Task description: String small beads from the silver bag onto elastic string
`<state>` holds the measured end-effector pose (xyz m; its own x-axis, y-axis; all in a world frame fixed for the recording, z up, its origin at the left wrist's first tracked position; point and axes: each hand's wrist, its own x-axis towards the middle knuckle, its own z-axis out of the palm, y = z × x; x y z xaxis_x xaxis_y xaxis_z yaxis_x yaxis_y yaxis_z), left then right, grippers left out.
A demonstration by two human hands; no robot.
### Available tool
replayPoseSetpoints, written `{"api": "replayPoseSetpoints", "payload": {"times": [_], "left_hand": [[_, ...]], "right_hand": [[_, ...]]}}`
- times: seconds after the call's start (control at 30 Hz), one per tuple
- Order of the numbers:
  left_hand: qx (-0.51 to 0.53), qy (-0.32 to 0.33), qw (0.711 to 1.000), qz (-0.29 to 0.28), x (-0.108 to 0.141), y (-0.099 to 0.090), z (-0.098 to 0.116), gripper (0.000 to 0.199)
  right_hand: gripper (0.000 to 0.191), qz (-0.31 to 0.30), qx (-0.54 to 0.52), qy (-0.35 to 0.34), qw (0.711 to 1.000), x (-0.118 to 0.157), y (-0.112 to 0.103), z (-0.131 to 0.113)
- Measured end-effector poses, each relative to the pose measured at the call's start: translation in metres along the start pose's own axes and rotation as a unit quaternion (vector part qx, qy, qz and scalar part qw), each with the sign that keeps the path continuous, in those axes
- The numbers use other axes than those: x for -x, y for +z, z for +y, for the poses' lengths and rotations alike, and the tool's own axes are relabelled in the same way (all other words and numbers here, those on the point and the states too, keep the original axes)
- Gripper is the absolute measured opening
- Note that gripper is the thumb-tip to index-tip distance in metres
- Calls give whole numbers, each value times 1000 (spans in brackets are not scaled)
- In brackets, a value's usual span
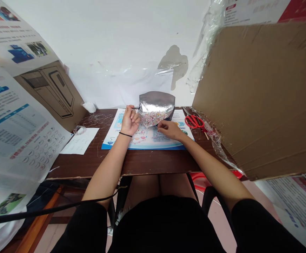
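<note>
A silver pouch point(157, 103) stands against the wall at the back of the table, with many small pink and pale beads point(154, 117) at its front. Just left of the beads is my left hand point(131, 121), fingers curled and pinched together near a thin dark item at the pouch's edge. My right hand point(170, 129) is at the lower right of the beads, its thumb and forefinger pinched together. What either hand pinches is too small to make out. Under both hands lies a printed blue and white sheet point(111, 140).
Red-handled scissors point(194, 121) lie right of the sheet, beside crumpled clear plastic point(217, 144). Tangled clear thread point(100, 119) and a white paper point(86, 142) are on the left. Cardboard point(260, 95) rises at the right, printed paper point(16, 116) at the left.
</note>
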<state>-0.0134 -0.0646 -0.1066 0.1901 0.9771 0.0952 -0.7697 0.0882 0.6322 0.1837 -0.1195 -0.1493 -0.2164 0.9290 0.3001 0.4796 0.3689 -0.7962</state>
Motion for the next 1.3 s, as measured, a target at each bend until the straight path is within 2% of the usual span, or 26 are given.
{"api": "replayPoseSetpoints", "payload": {"times": [0.13, 0.27, 0.43, 0.57, 0.67, 0.77, 0.87, 1.03, 1.2, 1.3], "left_hand": [[-7, -17, 1000, -21, 2, 1, 0, 29], [-36, -51, 997, -50, 6, 3, -4, 31], [-77, -104, 987, -98, 10, 3, -10, 31], [-59, -101, 988, -101, 9, 3, -7, 33], [-22, -64, 995, -74, 8, 4, -2, 34], [-2, -39, 998, -52, 6, 4, 2, 34], [-4, -45, 998, -52, 5, 2, 1, 35], [-18, -58, 996, -61, 6, 2, -2, 37], [-48, -64, 996, -42, 6, 3, -1, 37], [-76, -79, 993, -42, 5, 1, -2, 36]], "right_hand": [[9, -56, 21, -23, 998, 1, 0, 0], [15, -85, 38, -37, 995, 2, 1, -1], [20, -123, 5, -48, 991, 2, 1, -2], [23, -166, 22, -40, 985, 2, 0, -4], [21, -150, 35, -37, 987, 1, 1, -2], [19, -81, 27, -9, 996, 0, 2, 1], [19, -41, -38, 34, 998, 0, 4, 2], [22, -60, -190, 28, 979, 2, 3, -6], [21, -77, -232, 25, 969, 4, 2, -13], [21, -48, -239, 28, 970, 3, 3, -13]]}}
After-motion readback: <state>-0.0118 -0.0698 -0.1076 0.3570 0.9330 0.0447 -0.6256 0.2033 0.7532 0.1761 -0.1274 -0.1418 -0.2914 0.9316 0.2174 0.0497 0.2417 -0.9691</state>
